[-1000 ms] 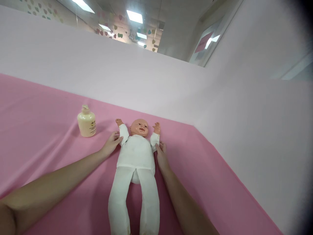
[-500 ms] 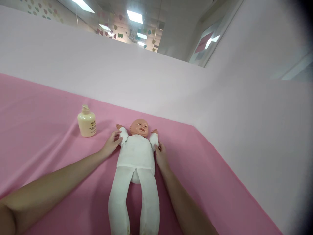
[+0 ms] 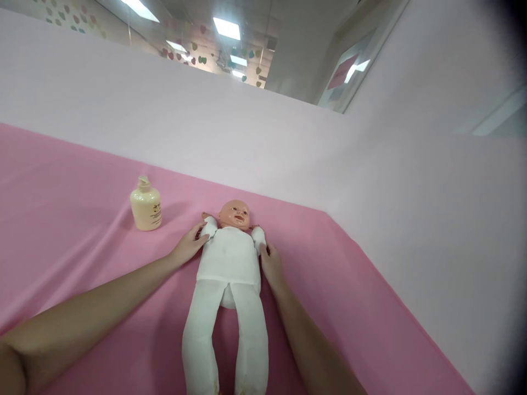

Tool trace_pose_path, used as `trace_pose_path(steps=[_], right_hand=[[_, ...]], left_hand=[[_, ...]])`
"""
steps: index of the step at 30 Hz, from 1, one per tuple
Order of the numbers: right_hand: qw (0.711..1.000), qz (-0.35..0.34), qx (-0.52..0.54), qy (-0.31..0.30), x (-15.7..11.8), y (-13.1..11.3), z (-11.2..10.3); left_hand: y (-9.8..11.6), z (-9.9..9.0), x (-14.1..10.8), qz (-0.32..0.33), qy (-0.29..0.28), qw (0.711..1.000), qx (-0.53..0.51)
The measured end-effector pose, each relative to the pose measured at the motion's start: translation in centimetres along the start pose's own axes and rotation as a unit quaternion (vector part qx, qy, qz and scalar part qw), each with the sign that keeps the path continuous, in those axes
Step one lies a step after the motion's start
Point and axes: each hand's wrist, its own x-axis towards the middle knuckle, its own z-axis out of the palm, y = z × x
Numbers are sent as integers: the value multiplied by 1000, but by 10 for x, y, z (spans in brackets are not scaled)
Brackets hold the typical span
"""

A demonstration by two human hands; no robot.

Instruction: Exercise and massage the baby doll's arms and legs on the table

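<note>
A baby doll (image 3: 228, 255) with a bare head and a white body lies on its back, its legs toward me. My left hand (image 3: 190, 244) is closed on the doll's bent upper limb (image 3: 209, 227) at the left, thumb in front and fingertips partly behind it. On the other side, my right hand (image 3: 270, 262) grips the doll's other arm (image 3: 258, 239) near the elbow; some of those fingers are hidden. Both doll arms are raised beside the head, and the doll's small hands show only in part.
A cream pump bottle (image 3: 147, 207) stands left of the doll on the pink cloth (image 3: 102, 230). White padded walls (image 3: 247, 131) rise behind and to the right. Above the back wall is a glass pane (image 3: 296, 60) with heart stickers and ceiling lights visible.
Both doll arms have bent inward and lower, closer to the head, so the doll's hands show less. My left hand has shifted slightly with the arm; the bottle has stayed put.
</note>
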Motion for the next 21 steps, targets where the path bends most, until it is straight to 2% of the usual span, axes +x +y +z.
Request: trace_pose_path(steps=[6, 10, 16, 21], right_hand=[[1000, 9, 0, -8, -1, -2, 0], [998, 32, 42, -20, 0, 1, 0], [983, 44, 176, -10, 6, 11, 4], [956, 43, 291, -19, 5, 12, 7]], left_hand=[[9, -1, -5, -2, -3, 1000, 14], [8, -2, -5, -14, -2, 1000, 9], [3, 1, -2, -26, -11, 994, -101], [12, 3, -5, -15, -9, 979, -201]])
